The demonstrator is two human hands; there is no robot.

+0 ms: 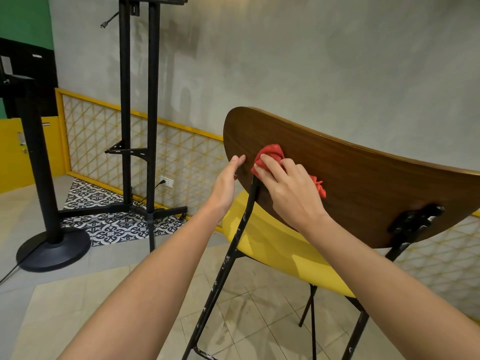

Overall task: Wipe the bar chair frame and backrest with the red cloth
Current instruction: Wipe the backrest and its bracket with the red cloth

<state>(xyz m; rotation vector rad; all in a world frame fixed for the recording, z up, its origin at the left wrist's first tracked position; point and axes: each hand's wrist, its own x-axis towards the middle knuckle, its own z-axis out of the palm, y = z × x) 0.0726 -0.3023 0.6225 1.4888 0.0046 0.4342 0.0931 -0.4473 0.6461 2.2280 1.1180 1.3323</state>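
Now cloth (271, 152) touches backrest (368, 175) (right hand (288, 190)).

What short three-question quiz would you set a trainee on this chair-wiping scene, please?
1. True or false: the right hand holds the red cloth against the wooden backrest.
2. The left hand touches: A) the red cloth, B) the backrest's edge, C) the right hand.
3. What colour is the chair's seat?
Key: 1 true; 2 B; 3 yellow.
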